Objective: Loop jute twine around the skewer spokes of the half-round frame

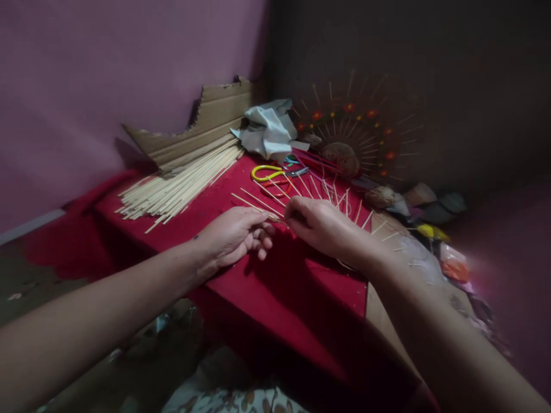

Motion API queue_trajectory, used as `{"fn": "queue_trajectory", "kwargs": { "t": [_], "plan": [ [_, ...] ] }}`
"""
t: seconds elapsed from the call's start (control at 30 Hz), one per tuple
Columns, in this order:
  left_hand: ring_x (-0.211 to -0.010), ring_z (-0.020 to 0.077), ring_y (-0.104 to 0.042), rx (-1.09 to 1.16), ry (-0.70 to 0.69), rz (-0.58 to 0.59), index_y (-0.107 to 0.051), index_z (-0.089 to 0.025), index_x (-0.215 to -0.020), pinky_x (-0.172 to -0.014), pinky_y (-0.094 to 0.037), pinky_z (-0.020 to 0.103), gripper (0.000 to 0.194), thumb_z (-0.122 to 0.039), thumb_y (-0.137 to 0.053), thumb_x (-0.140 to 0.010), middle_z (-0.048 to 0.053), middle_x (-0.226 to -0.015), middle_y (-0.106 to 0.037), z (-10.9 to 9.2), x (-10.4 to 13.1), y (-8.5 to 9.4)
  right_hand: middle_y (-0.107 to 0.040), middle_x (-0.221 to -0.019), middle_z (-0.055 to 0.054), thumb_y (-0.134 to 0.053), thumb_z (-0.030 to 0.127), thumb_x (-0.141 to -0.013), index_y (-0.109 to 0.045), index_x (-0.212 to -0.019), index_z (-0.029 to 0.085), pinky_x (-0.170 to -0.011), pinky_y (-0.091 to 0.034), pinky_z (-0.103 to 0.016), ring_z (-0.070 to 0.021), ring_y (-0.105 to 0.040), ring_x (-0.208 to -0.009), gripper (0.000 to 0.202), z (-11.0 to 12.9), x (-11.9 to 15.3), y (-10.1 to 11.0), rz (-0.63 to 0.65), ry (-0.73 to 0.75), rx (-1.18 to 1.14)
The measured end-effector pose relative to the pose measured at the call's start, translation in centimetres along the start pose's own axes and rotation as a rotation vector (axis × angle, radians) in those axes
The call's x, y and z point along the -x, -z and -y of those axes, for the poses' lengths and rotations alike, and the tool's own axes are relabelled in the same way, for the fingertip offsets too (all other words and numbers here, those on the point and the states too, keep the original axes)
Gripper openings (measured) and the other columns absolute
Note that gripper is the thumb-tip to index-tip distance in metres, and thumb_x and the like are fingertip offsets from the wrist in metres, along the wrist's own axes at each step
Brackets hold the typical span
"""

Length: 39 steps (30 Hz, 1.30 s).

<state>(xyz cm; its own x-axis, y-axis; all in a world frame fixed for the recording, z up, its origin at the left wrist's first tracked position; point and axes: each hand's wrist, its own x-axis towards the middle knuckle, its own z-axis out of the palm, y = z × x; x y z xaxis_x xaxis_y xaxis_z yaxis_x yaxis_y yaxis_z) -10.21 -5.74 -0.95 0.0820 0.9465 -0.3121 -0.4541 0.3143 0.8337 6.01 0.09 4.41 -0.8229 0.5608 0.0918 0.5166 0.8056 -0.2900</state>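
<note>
Patterned fabric [241, 401] lies nearest, below the edge of the bench [267, 298], which is covered in red cloth. The left hand [235, 235] is partly closed, thumb and forefinger pinching the gathered end of a fan of thin sticks [262, 203], the other fingers loosely curled; that grip probably steadies the join. The right hand [322, 223] is curled inward just beside it, at the same end of the fan; whether it grips a stick or a thread, I cannot tell. The fan lies on the bench with its free tips pointing away, likely so both hands can reach the join.

Loose sticks [181, 186] sit in a pile by the left hand, probably for easy picking, their far ends beside cardboard [210, 123] and crumpled cloth [269, 131]. Yellow-handled scissors [267, 167] rest just beyond the fan. Farther back stands a flower-trimmed round piece [372, 114]. No brand, label or writing is legible.
</note>
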Motion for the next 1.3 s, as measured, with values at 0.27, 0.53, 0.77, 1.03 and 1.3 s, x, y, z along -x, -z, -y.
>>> {"fn": "queue_trajectory", "kwargs": {
  "t": [0.27,0.53,0.77,1.03,1.3],
  "plan": [
    [-0.042,0.0120,-0.053,-0.003,-0.017,0.028,-0.060,-0.008,-0.075,-0.032,-0.045,0.024,0.019,-0.012,-0.045,-0.086,0.005,-0.063,-0.057,0.1,0.0,0.1,-0.056,-0.065,0.000,-0.046,0.010,-0.076,-0.057,-0.079,0.016,-0.053,-0.029,-0.023,-0.0088,-0.041,-0.055,0.013,-0.2,-1.6,0.3,0.157,-0.034,0.042],
    [-0.044,0.0122,-0.054,-0.031,-0.028,0.014,-0.056,-0.008,-0.069,-0.032,-0.045,0.024,0.017,-0.010,-0.047,-0.084,0.004,-0.062,-0.057,0.3,-0.2,0.0,-0.058,-0.069,-0.003,-0.045,0.015,-0.080,-0.059,-0.082,0.016,-0.055,-0.029,-0.024,-0.0108,-0.043,-0.059,0.013,-0.4,-2.1,0.0,0.172,0.013,0.180],
    [-0.043,0.0095,-0.052,-0.050,-0.014,0.009,-0.058,-0.009,-0.072,-0.032,-0.044,0.020,0.012,-0.006,-0.051,-0.081,0.002,-0.061,-0.055,0.6,-0.2,0.2,-0.058,-0.068,-0.003,-0.047,0.015,-0.080,-0.060,-0.082,0.016,-0.054,-0.029,-0.025,-0.0112,-0.043,-0.058,0.013,-0.4,-2.5,0.1,0.183,-0.006,0.206],
    [-0.043,0.0088,-0.052,-0.056,-0.025,-0.009,-0.060,-0.009,-0.074,-0.032,-0.043,0.019,0.012,-0.005,-0.051,-0.081,0.001,-0.061,-0.054,0.5,-0.4,0.0,-0.058,-0.068,-0.002,-0.048,0.017,-0.080,-0.059,-0.082,0.016,-0.054,-0.028,-0.024,-0.0107,-0.044,-0.058,0.011,-0.5,-2.5,-0.1,0.149,-0.033,0.180],
    [-0.043,0.0083,-0.051,-0.039,-0.038,-0.029,-0.060,-0.009,-0.075,-0.032,-0.043,0.019,0.013,-0.004,-0.051,-0.081,0.001,-0.061,-0.055,0.7,-0.4,-0.2,-0.059,-0.069,-0.003,-0.046,0.016,-0.082,-0.059,-0.082,0.016,-0.054,-0.029,-0.024,-0.0109,-0.044,-0.059,0.013,-0.6,-2.5,-0.2,0.105,-0.059,0.159]
  ]
}}
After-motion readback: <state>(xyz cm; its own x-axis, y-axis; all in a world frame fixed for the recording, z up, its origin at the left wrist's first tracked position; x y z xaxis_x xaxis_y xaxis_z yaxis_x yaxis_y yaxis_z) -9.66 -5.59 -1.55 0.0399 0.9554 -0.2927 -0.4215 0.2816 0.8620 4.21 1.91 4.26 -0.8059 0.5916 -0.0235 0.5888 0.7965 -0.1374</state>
